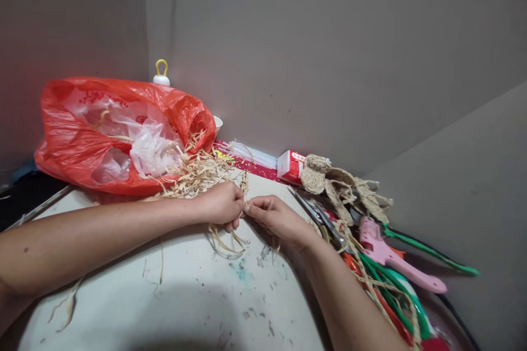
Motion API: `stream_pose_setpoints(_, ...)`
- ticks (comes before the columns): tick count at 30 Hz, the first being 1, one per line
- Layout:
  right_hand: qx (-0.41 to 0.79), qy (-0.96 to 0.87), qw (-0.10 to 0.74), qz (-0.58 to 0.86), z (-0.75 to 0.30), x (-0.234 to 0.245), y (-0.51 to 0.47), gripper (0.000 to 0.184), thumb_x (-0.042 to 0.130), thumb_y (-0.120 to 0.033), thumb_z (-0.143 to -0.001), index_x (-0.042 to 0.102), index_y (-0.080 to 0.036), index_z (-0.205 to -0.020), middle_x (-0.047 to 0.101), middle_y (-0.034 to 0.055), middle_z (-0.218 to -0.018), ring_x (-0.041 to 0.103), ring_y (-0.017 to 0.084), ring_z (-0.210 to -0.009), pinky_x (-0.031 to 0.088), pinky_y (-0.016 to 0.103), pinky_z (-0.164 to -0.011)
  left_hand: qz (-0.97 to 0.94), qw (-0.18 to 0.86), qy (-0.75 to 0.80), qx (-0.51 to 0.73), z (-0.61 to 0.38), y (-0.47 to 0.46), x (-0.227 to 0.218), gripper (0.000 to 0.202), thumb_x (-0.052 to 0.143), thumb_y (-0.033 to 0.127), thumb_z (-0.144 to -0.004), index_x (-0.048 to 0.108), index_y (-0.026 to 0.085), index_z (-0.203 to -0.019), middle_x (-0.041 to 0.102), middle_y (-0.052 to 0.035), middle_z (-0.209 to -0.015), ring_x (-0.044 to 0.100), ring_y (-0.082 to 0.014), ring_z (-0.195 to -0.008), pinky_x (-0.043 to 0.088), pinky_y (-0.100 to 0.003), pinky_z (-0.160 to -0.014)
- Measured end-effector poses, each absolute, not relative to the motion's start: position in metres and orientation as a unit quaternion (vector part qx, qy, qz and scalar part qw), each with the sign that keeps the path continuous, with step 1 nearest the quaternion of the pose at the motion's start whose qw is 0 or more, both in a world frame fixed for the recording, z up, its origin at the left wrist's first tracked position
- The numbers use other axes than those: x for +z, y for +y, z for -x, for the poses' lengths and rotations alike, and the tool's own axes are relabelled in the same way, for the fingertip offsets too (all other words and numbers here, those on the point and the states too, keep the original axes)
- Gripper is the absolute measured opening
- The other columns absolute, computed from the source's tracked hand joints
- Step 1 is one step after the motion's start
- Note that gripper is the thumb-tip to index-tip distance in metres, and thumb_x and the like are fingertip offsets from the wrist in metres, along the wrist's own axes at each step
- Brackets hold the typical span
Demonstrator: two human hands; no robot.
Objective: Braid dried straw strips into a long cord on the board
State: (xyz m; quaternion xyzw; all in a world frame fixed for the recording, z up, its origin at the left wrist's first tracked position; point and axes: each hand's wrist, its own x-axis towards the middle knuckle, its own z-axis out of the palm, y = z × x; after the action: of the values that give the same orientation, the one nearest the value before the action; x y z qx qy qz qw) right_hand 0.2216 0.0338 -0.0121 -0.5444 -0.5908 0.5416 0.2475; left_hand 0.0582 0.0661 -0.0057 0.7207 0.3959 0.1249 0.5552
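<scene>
Straw strands (245, 182): between the two hands, over the desk (164, 307); thin loops hang below.
Left hand (224, 205): grip curled closed, apparently around the strands.
Right hand (276, 218): grip pinched on them, thumb against finger, meeting the left.
Straw heap (197, 176): just beyond, by the red bag (61, 131).
Handling: likely light, soft, bendy, easily split; best pinched lightly where the fingertips meet.
</scene>
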Motion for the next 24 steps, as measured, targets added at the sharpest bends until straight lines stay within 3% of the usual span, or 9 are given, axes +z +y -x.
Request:
stream_pose_setpoints(7, 0.512, -0.605, 0.259, 0.552, -0.219, -0.013, 0.034, 0.031, 0.065, -0.040, -0.071, 0.053, -0.015, -0.057, 0.039, -0.0062, -0.050, 0.024, 0.006, -0.047, 0.015, 0.023, -0.044, -0.618, 0.664, 0.412, 0.089, -0.060, 0.072, -0.006, 0.020, 0.039, 0.013, -0.084, 0.049, 0.014, -0.067, 0.060, -0.0010, -0.053, 0.058, -0.0107, -0.043, 0.043, -0.018, -0.042)
stream_pose_setpoints(11, 0.557, -0.580, 0.256, 0.537, -0.216, -0.010, 0.031, 0.025, 0.063, -0.037, -0.071, 0.053, -0.016, -0.061, 0.034, -0.0085, -0.046, 0.019, 0.005, -0.042, 0.010, 0.023, -0.040, -0.619, 0.650, 0.428, 0.103, -0.061, 0.069, -0.007, 0.021, 0.037, 0.015, -0.086, 0.048, 0.015, -0.069, 0.060, -0.0009, -0.054, 0.059, -0.0113, -0.045, 0.045, -0.021, -0.045)
stream_pose_setpoints(14, 0.591, -0.553, 0.260, 0.526, -0.214, -0.009, 0.029, 0.024, 0.056, -0.036, -0.075, 0.049, -0.018, -0.060, 0.026, -0.0103, -0.045, 0.014, 0.006, -0.040, 0.009, 0.023, -0.038, -0.704, 0.550, 0.430, 0.128, -0.060, 0.063, -0.006, 0.021, 0.038, 0.019, -0.086, 0.049, 0.016, -0.068, 0.061, -0.0015, -0.057, 0.059, -0.0121, -0.049, 0.044, -0.021, -0.048)
stream_pose_setpoints(19, 0.610, -0.516, 0.278, 0.533, -0.209, -0.008, 0.028, 0.029, 0.050, -0.034, -0.077, 0.034, -0.022, -0.056, 0.024, -0.0103, -0.046, 0.012, 0.006, -0.039, 0.007, 0.022, -0.037, -0.851, 0.247, 0.444, 0.132, -0.059, 0.054, 0.001, 0.022, 0.041, 0.020, -0.081, 0.057, 0.016, -0.066, 0.067, -0.0124, -0.074, 0.064, -0.0231, -0.073, 0.047, -0.031, -0.067)
stream_pose_setpoints(24, 0.599, -0.514, 0.289, 0.542, -0.205, -0.010, 0.026, 0.037, 0.048, -0.038, -0.081, 0.030, -0.022, -0.053, 0.024, -0.0094, -0.046, 0.013, 0.006, -0.039, 0.008, 0.022, -0.037, -0.871, 0.205, 0.439, 0.085, -0.058, 0.052, 0.005, 0.023, 0.042, 0.020, -0.078, 0.064, 0.013, -0.077, 0.068, -0.0171, -0.084, 0.064, -0.0286, -0.081, 0.046, -0.034, -0.069)
